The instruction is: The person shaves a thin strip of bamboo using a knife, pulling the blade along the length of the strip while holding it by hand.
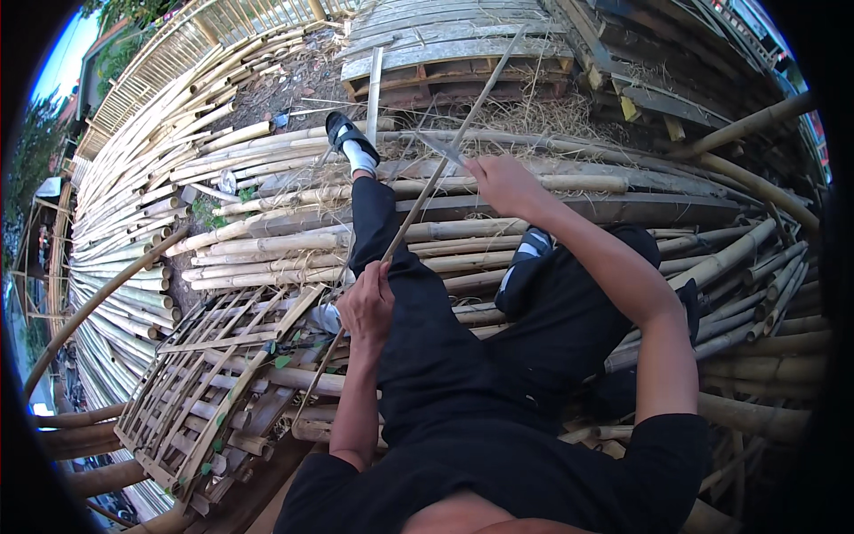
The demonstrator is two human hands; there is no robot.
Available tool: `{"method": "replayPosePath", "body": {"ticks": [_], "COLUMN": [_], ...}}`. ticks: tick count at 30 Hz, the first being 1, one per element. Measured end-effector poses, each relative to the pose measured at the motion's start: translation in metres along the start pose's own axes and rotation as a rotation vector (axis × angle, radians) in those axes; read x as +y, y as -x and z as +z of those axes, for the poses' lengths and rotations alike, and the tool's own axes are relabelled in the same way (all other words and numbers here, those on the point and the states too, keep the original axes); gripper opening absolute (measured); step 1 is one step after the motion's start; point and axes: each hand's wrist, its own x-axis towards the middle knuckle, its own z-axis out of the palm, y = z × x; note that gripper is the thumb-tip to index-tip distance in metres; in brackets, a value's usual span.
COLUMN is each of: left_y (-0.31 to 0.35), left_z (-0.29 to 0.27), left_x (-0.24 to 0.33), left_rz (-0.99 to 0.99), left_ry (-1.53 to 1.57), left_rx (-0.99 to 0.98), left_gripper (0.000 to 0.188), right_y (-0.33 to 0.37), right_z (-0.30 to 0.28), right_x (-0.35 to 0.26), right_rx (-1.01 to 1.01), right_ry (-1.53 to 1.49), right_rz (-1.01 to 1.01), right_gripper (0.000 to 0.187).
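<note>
1. Head view, looking down — the person sits on a stack of bamboo poles (294,245), dark trousers, one leg stretched forward with a sandalled foot (349,135) resting on the poles.
2. The left hand (366,304) is closed around a long thin bamboo strip (418,200), gripping it low on its length, just over the left thigh.
3. That strip runs diagonally up and to the right, past the right hand, its far end reaching toward the wooden pallet (445,53) at the top.
4. The right hand (500,182) is closed on the handle of a knife (442,148) — the blade points left and meets the strip just above the fist.
5. Blade and strip appear to touch; whether the edge is biting in I cannot tell from here.
6. To shave it well, I judge the left hand should hold the strip firm and steady while the blade travels away from the body at a shallow angle — fingers kept behind the edge.
7. To the lower left lies a woven bamboo lattice panel (213,374), flat on the poles, well apart from both hands.
8. Dry straw (543,111) is scattered beyond the knife, near the pallet.
</note>
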Motion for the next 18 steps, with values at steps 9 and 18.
{"method": "replayPosePath", "body": {"ticks": [9,18], "left_y": [-0.004,-0.004], "left_z": [0.010,0.008], "left_x": [0.009,0.011], "left_rz": [-0.061,-0.025], "left_ry": [0.094,0.078], "left_rx": [0.008,0.008], "left_gripper": [0.016,0.017], "right_y": [-0.001,-0.005], "right_z": [-0.010,-0.017], "right_x": [-0.007,-0.011], "right_rx": [-0.038,-0.038], "right_ry": [-0.008,-0.051], "right_rz": [0.082,0.184], "right_gripper": [0.047,0.039]}}
